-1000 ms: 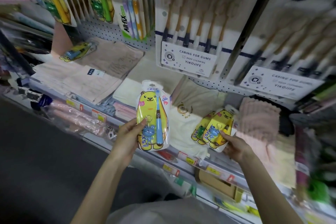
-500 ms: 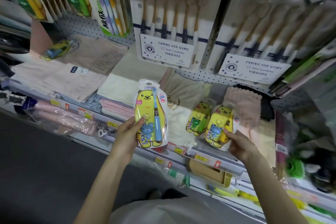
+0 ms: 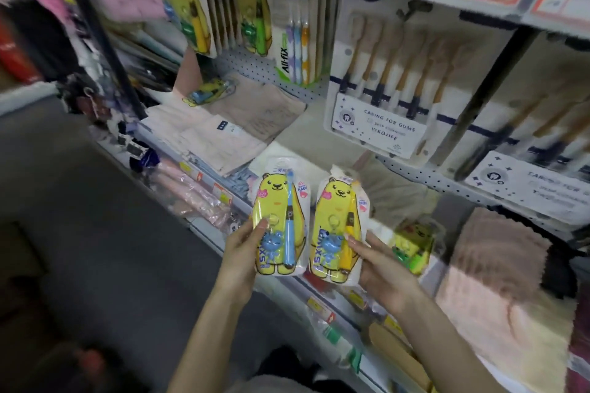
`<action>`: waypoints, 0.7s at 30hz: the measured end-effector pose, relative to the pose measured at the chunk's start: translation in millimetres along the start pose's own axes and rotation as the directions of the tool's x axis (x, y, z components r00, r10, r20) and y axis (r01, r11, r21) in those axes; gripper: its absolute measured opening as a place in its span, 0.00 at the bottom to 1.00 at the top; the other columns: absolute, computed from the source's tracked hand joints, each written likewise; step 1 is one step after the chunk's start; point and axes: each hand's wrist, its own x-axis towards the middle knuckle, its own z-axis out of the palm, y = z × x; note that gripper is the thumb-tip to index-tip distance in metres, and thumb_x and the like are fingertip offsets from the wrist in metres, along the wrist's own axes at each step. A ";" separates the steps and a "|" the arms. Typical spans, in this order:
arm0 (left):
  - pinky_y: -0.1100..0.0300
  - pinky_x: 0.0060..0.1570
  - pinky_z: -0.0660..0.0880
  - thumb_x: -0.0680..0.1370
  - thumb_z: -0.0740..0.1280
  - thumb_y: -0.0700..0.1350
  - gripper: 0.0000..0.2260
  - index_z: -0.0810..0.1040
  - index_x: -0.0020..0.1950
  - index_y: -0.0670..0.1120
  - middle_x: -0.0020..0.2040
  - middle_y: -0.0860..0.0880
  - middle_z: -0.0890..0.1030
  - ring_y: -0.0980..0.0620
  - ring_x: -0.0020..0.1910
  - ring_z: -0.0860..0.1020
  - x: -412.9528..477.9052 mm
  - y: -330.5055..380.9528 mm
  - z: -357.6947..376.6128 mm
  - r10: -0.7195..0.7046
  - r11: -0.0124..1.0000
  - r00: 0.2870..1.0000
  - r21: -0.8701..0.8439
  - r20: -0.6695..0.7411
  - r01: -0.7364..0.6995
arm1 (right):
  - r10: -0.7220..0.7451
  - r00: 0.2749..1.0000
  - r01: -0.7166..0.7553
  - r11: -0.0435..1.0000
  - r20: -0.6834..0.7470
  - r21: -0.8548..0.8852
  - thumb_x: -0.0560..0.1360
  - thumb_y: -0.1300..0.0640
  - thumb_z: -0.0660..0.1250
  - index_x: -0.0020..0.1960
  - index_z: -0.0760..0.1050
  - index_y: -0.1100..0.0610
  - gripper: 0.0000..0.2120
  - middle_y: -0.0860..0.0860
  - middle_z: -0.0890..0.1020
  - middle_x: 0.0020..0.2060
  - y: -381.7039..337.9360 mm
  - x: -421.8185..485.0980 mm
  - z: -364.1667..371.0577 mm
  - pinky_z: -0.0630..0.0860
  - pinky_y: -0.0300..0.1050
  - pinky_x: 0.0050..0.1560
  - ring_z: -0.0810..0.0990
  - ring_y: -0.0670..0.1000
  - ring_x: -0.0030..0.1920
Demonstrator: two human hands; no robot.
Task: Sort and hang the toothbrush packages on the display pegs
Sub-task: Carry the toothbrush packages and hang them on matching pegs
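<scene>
In front of the toothbrush section of a shop shelf, both hands are up and each one's got a bear package. The left hand point(image 3: 242, 252) grips the blue-brush package point(image 3: 277, 217) by its lower left edge, thumb pressed on the front and the other fingers tucked behind it. Inside the clear blister there's a yellow bear card, a blue toothbrush standing upright on the right side and a little blue critter toy on a ring near the bottom. The right hand point(image 3: 380, 268) pinches the yellow-brush package point(image 3: 335, 226) the same way from its right edge, and that one holds the same bear card and blue toy but a yellow brush. The two are held upright side by side, nearly touching, in the air over the shelf point(image 3: 204, 171) rail and below the pegboard point(image 3: 255, 68). Just behind the right hand a green-brush package point(image 3: 412, 246) lies on the shelf, kinda blurry, with what looks like a green toy and brush in it. Further back left, a loose package point(image 3: 207, 92) lies flat on the folded towels point(image 3: 223, 134). Up top left the hanging bear packages point(image 3: 191, 9) sit in a row, and next to them is an All-fix pack point(image 3: 297, 48) with purple, blue and orange brushes. To the right is a big Yikojife pack point(image 3: 383, 89) with six tan-handled brushes lined up. A second Yikojife pack point(image 3: 526, 175) hangs further right, too smeared to read properly.
</scene>
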 end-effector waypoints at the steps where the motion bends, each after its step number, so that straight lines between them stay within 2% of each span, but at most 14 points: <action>1: 0.57 0.39 0.81 0.80 0.63 0.45 0.09 0.81 0.54 0.44 0.48 0.44 0.86 0.49 0.42 0.85 -1.7 4.0 -3.9 0.011 1.000 1.000 -0.028 -0.024 -0.012 | 0.007 0.999 -0.006 1.000 0.035 -0.010 0.74 0.63 0.67 0.63 0.77 0.59 0.17 0.59 0.83 0.57 -0.4 3.2 10.8 0.82 0.58 0.48 0.83 0.60 0.55; 2: 0.57 0.39 0.82 0.80 0.62 0.45 0.09 0.81 0.54 0.44 0.48 0.44 0.86 0.49 0.43 0.85 -2.3 7.9 -7.6 0.016 0.998 0.999 -0.062 -0.036 -0.018 | 0.011 0.998 -0.010 1.000 0.069 -0.026 0.75 0.63 0.66 0.63 0.77 0.59 0.16 0.59 0.83 0.57 -1.0 5.5 22.5 0.82 0.58 0.49 0.83 0.61 0.55; 6: 0.49 0.51 0.80 0.80 0.61 0.48 0.14 0.79 0.61 0.43 0.54 0.43 0.84 0.44 0.52 0.83 1.3 29.2 -24.7 0.024 0.986 0.998 -0.166 -0.057 -0.033 | 0.000 0.989 0.016 0.994 0.148 -0.105 0.75 0.61 0.66 0.61 0.78 0.58 0.15 0.58 0.83 0.56 -3.5 23.4 71.0 0.82 0.58 0.49 0.84 0.59 0.54; 9: 0.51 0.49 0.81 0.81 0.61 0.49 0.15 0.79 0.61 0.43 0.53 0.43 0.84 0.45 0.52 0.83 15.9 47.6 -43.9 0.047 0.974 0.996 -0.218 -0.081 -0.063 | -0.013 0.986 0.038 0.988 0.164 -0.153 0.76 0.60 0.66 0.62 0.78 0.58 0.15 0.57 0.84 0.55 -7.0 45.7 108.4 0.81 0.59 0.52 0.84 0.59 0.54; 11: 0.52 0.48 0.81 0.80 0.61 0.49 0.15 0.78 0.61 0.42 0.54 0.42 0.84 0.45 0.52 0.83 32.1 60.9 -58.8 0.047 0.966 0.996 -0.252 -0.077 -0.066 | -0.014 0.986 0.041 0.987 0.166 -0.157 0.76 0.60 0.66 0.61 0.78 0.59 0.14 0.57 0.84 0.54 -9.0 66.3 133.2 0.82 0.58 0.49 0.84 0.58 0.52; 16: 0.56 0.42 0.81 0.73 0.69 0.41 0.17 0.77 0.62 0.41 0.55 0.42 0.83 0.43 0.53 0.82 94.6 99.7 -102.8 0.075 0.969 0.997 -0.235 -0.012 -0.076 | -0.063 0.981 0.086 0.989 0.185 -0.118 0.76 0.63 0.65 0.63 0.76 0.60 0.15 0.58 0.83 0.55 -15.1 126.9 197.6 0.81 0.60 0.49 0.84 0.60 0.53; 18: 0.52 0.48 0.81 0.70 0.71 0.40 0.20 0.77 0.62 0.41 0.55 0.42 0.83 0.43 0.54 0.82 120.5 122.0 -125.0 0.096 0.969 0.995 -0.227 0.010 -0.091 | -0.089 0.971 0.114 0.989 0.224 -0.100 0.74 0.68 0.65 0.64 0.75 0.60 0.19 0.59 0.83 0.56 -16.9 150.8 222.2 0.82 0.58 0.49 0.83 0.61 0.54; 21: 0.43 0.63 0.72 0.68 0.74 0.43 0.24 0.76 0.64 0.42 0.57 0.43 0.83 0.42 0.59 0.79 154.3 151.1 -159.3 0.122 0.975 0.992 -0.190 0.044 -0.112 | -0.120 0.951 0.155 0.982 0.285 -0.104 0.71 0.74 0.65 0.65 0.74 0.61 0.24 0.61 0.82 0.57 -16.8 177.8 253.9 0.81 0.55 0.47 0.82 0.63 0.55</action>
